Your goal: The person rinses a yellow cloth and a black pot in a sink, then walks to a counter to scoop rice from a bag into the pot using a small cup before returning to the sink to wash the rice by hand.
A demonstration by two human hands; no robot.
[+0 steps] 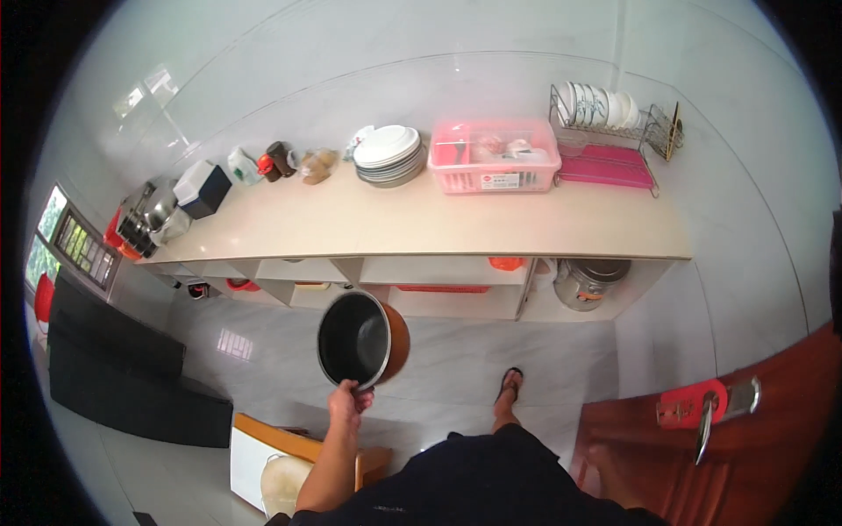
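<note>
My left hand (350, 401) grips the rim of a deep, round cooker inner pot (355, 338), dark inside and copper-orange outside. The pot is tilted, its mouth facing left, and no contents show in it. It hangs over the floor in front of the long counter (421, 230). My right hand is out of view; on that side a sandalled foot stands on the floor, and a brown wooden door (631, 447) with a metal handle is at the lower right.
Stacked plates (389, 154), a pink lidded plastic box (495, 158) and a wire dish rack (602, 131) line the counter's back. Metal pots (161, 210) stand at its left end. A metal canister (587, 286) sits on the shelf below. A dark worktop (125, 368) lies left.
</note>
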